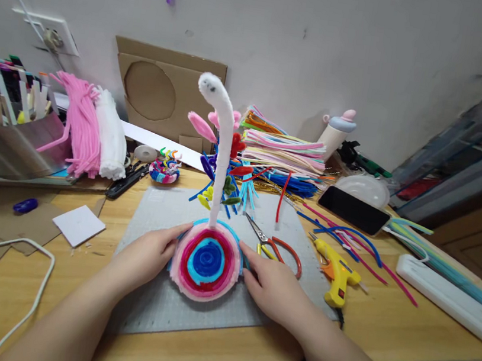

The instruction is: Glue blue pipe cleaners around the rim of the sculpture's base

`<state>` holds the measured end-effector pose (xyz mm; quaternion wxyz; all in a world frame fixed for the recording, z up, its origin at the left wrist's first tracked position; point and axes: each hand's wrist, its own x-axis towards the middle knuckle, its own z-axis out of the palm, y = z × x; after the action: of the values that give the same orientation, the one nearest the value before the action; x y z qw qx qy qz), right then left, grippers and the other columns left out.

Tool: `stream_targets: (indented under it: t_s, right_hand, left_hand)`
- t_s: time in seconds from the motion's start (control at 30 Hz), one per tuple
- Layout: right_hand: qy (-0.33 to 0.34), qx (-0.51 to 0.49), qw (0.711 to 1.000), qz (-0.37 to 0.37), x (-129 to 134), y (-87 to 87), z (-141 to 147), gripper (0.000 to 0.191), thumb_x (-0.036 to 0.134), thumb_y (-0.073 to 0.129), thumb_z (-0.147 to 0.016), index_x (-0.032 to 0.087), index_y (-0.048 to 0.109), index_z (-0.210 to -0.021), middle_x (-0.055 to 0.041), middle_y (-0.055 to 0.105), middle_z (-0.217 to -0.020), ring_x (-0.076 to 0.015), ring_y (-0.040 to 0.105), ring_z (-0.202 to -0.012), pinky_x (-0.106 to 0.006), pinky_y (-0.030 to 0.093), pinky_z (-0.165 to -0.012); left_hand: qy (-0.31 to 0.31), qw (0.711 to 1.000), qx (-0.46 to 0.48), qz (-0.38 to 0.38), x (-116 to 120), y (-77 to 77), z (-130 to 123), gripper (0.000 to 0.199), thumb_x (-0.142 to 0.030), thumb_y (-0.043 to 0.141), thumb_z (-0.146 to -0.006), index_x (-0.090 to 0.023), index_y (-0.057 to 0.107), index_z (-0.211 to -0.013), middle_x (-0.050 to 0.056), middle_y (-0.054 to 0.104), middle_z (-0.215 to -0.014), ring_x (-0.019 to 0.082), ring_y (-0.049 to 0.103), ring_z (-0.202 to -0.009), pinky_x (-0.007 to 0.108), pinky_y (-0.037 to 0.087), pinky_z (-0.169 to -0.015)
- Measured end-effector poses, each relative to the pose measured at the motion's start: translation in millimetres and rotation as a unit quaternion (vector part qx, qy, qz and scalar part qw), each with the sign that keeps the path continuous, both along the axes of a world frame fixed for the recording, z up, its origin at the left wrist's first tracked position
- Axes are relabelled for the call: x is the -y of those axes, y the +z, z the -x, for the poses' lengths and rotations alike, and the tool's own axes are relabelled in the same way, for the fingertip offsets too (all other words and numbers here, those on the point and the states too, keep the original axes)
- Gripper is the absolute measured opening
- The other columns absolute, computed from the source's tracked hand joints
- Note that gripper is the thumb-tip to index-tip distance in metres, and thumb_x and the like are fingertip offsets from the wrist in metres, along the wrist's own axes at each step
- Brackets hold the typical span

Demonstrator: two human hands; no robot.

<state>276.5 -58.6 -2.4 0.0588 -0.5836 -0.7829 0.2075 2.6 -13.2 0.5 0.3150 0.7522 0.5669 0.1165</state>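
A round fuzzy disc (206, 262) with rings of blue, light blue, red and pink stands on the grey cutting mat (138, 303). From its top rises a white fuzzy stem (223, 160), bent over to the left at its tip. My left hand (150, 254) grips the disc's left edge, and my right hand (273, 284) grips its right edge. Pink, red, purple and green pipe-cleaner petals (203, 127) show around the stem. Red-handled scissors (274, 245) lie on the mat just beyond my right hand.
A yellow glue gun (338, 272) and a black phone (353, 210) lie at the right, near a white power strip (451, 299). Pipe-cleaner bundles (285, 151) are stacked at the back. A metal holder (22, 144) and white cable (44, 284) are at the left.
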Motion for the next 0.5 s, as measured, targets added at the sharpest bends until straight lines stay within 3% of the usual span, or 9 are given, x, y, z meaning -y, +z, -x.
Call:
stream_targets:
  t_s: [0.1,0.17,0.27,0.33,0.4,0.5]
  right_hand:
    - [0.001,-0.003,1.0,0.0,1.0,1.8,0.6,0.057,0.025,0.043,-0.091,0.023,0.037,-0.148,-0.0096,0.071,-0.119,-0.0272,0.068,-0.105,-0.034,0.049,-0.082]
    - [0.001,-0.003,1.0,-0.001,2.0,3.2,1.2,0.057,0.025,0.043,-0.091,0.023,0.037,-0.148,-0.0098,0.071,-0.119,-0.0275,0.067,-0.106,-0.035,0.049,-0.082]
    - [-0.004,0.001,1.0,0.002,2.8,4.6,1.8,0.056,0.025,0.041,-0.092,0.023,0.037,-0.148,-0.01,0.071,-0.119,-0.0285,0.068,-0.105,-0.036,0.05,-0.082]
    - [-0.007,0.003,1.0,0.002,2.9,4.8,1.9,0.056,0.025,0.041,-0.092,0.023,0.037,-0.148,-0.0102,0.07,-0.121,-0.0287,0.067,-0.107,-0.038,0.05,-0.084]
    - [-0.008,0.001,1.0,0.004,2.9,4.4,1.7,0.056,0.025,0.042,-0.092,0.023,0.038,-0.148,-0.0104,0.068,-0.124,-0.0282,0.066,-0.11,-0.038,0.049,-0.087]
    - [-0.008,-0.006,1.0,0.002,2.8,3.3,1.3,0.055,0.025,0.043,-0.092,0.024,0.038,-0.147,-0.0097,0.067,-0.126,-0.0273,0.065,-0.112,-0.037,0.049,-0.09]
  left_hand:
    - [0.004,1.0,0.009,0.012,-0.3,2.6,-0.4,0.048,-0.041,0.038,-0.091,-0.034,0.048,-0.138,-0.003,0.057,-0.139,0.023,0.054,-0.126,0.032,0.04,-0.103]
    - [0.013,0.999,0.016,0.028,-0.3,4.7,-0.6,0.049,-0.041,0.039,-0.091,-0.033,0.049,-0.138,-0.001,0.06,-0.135,0.024,0.062,-0.115,0.032,0.046,-0.096]
    - [0.034,0.996,0.029,0.078,0.6,7.9,0.3,0.054,-0.042,0.039,-0.09,-0.028,0.045,-0.141,0.004,0.073,-0.099,0.02,0.069,-0.069,0.03,0.052,-0.065]
    - [0.038,0.991,0.048,0.116,1.4,10.0,1.8,0.058,-0.044,0.041,-0.089,-0.025,0.041,-0.144,-0.001,0.067,-0.069,0.017,0.061,-0.053,0.027,0.048,-0.054]
    - [0.032,0.987,0.069,0.145,2.1,12.5,3.6,0.062,-0.045,0.043,-0.087,-0.022,0.038,-0.145,-0.004,0.058,-0.06,0.016,0.06,-0.052,0.025,0.047,-0.052]
    - [0.022,0.982,0.084,0.17,2.7,17.8,6.1,0.067,-0.043,0.047,-0.084,-0.02,0.035,-0.146,-0.004,0.058,-0.063,0.015,0.061,-0.057,0.023,0.045,-0.052]
